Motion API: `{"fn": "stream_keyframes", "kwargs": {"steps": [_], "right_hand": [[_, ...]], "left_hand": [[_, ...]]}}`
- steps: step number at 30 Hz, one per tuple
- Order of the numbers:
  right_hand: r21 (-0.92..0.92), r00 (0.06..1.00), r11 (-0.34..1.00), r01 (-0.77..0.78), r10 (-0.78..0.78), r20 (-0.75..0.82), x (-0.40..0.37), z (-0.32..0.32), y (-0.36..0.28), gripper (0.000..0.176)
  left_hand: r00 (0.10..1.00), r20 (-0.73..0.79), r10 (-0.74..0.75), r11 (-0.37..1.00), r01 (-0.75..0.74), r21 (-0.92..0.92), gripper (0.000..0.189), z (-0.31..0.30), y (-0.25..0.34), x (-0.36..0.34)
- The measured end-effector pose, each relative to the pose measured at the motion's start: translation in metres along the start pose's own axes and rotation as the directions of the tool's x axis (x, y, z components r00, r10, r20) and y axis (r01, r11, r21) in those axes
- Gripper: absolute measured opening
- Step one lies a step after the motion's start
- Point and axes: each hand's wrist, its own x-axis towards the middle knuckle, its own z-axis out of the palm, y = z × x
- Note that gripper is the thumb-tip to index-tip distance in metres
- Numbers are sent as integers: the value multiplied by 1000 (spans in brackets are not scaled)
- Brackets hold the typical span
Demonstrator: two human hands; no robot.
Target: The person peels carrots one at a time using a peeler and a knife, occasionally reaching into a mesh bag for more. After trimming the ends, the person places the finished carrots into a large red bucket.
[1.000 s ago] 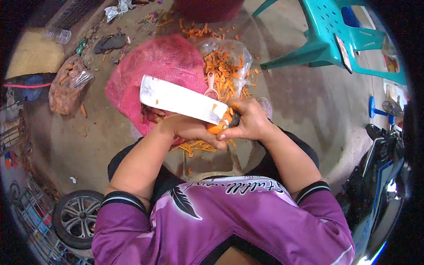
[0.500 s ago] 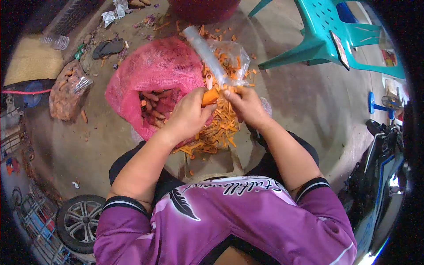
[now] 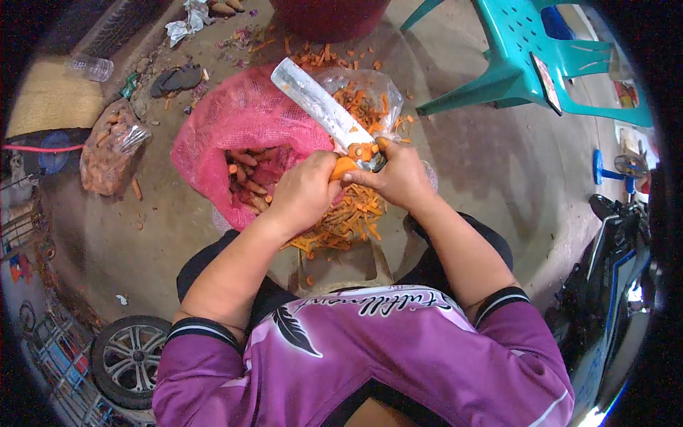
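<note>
My left hand (image 3: 304,188) is closed around an orange carrot (image 3: 343,168), its cut end pointing toward the right hand. In my right hand (image 3: 404,176) is a broad-bladed knife (image 3: 313,99), the blade slanting up and left with its flat face showing. Orange slices (image 3: 363,151) cling to the blade near the grip, and the handle is hidden in the fingers. The right thumb reaches across to the carrot. Below both hands lies a heap of orange peelings (image 3: 348,220). A pink mesh sack (image 3: 249,107), open toward me, holds several unpeeled roots (image 3: 249,181) beside my left hand.
Beyond the knife, a clear plastic bag (image 3: 384,96) lies among more peelings. A filled plastic bag (image 3: 110,149) and a dark sandal (image 3: 176,80) are on the floor at left. A green plastic chair (image 3: 509,57) stands at upper right, a dark red tub (image 3: 327,18) at the top.
The knife blade has swung left and turned to show its flat face, with slices on it. Both hands have moved slightly toward me, and the carrot has tilted lower.
</note>
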Motion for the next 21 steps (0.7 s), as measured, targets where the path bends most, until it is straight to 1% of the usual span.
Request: {"fn": "stream_keyframes", "kwargs": {"steps": [1, 2, 4, 5, 7, 8, 9, 11, 12, 13, 14, 15, 16, 17, 18, 19, 20, 21], "right_hand": [[-15, 1000, 1000, -12, 12, 12, -1, -1, -3, 71], [-30, 999, 999, -24, 25, 22, -3, -2, -5, 70], [-63, 997, 997, 48, -44, 60, -9, 4, -8, 66], [-81, 994, 993, 87, -81, 78, -10, 7, -7, 65], [127, 998, 991, 46, -51, 34, -9, 7, -3, 62], [232, 999, 972, 33, -36, 8, -6, 7, 1, 61], [366, 999, 930, 38, -30, -27, -1, 14, 13, 58], [501, 992, 859, -108, 129, -6, 3, -1, 13, 57], [563, 978, 806, -183, 206, 24, 4, -7, 12, 56], [577, 974, 796, -184, 227, -2, 7, -4, 20, 56], [607, 958, 751, -261, 276, 72, 8, -8, 20, 57], [628, 936, 700, -339, 320, 148, 9, -12, 20, 58], [641, 905, 644, -417, 360, 227, 9, -15, 20, 58], [644, 918, 660, -388, 341, 203, 9, -13, 23, 59], [645, 931, 679, -350, 327, 160, 11, -6, 28, 49], [645, 943, 698, -311, 312, 118, 14, 3, 34, 41], [643, 952, 716, -273, 295, 76, 16, 7, 37, 36], [659, 954, 700, -276, 286, 95, 17, 5, 35, 36]], "left_hand": [[1000, 8, -7, 1000, 7, 9, 21, 1, 0, 0], [998, 68, -14, 999, 17, -45, 23, 3, -2, 1], [983, 185, -15, 988, 43, -148, 27, 11, -11, 2], [983, 174, 51, 968, -6, -253, 29, 16, -15, 1], [982, 190, -9, 882, 97, -462, 28, 33, -32, 4], [979, 203, -30, 821, 140, -553, 27, 21, -17, 11], [899, 342, -274, 792, 412, -449, 25, 2, -3, 12], [902, 239, -360, 614, 422, -667, 23, -3, -4, 30], [888, 203, -414, 503, 408, -762, 22, -9, -7, 41], [909, 83, -408, 634, 348, -690, 18, -32, 2, 60], [916, -54, -397, 660, 243, -711, 15, -57, 17, 83], [946, -156, -283, 628, 60, -776, 14, -85, 22, 109], [985, -125, -117, 496, -51, -867, 23, -126, 45, 127], [978, -207, -17, 491, -173, -854, 26, -161, 63, 142], [940, -304, 153, 405, -340, -849, 26, -193, 78, 158], [908, -416, 58, 325, -411, -852, 35, -210, 110, 147], [844, -535, 28, 351, -509, -786, 42, -215, 134, 139], [836, -538, 107, 361, -537, -762, 51, -214, 138, 132]]}}
